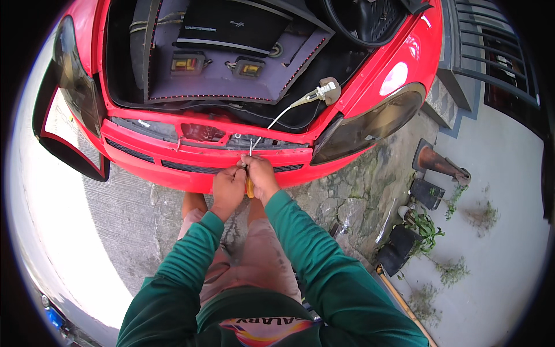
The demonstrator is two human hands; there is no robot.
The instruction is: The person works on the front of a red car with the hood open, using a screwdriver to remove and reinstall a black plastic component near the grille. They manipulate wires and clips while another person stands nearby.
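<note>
My right hand (261,176) is closed round a yellow-handled screwdriver (250,187), its metal shaft pointing up toward the red car's front panel (205,151). My left hand (230,188) is closed beside it, fingertips touching the right hand; whatever it pinches is too hidden to make out. Both hands are just in front of the bumper's dark mesh grille (185,168). A white cord (276,118) runs from near my fingers up to a white connector piece (317,92) lying at the right edge of the open front compartment.
The compartment holds a purple-grey panel (272,81) and black box (231,32). Dark headlights (364,127) flank it; a black-edged panel (58,147) stands out left. At right are metal railings (491,58), an orange cone (439,159), potted plants (425,228) and a wooden pole (407,306).
</note>
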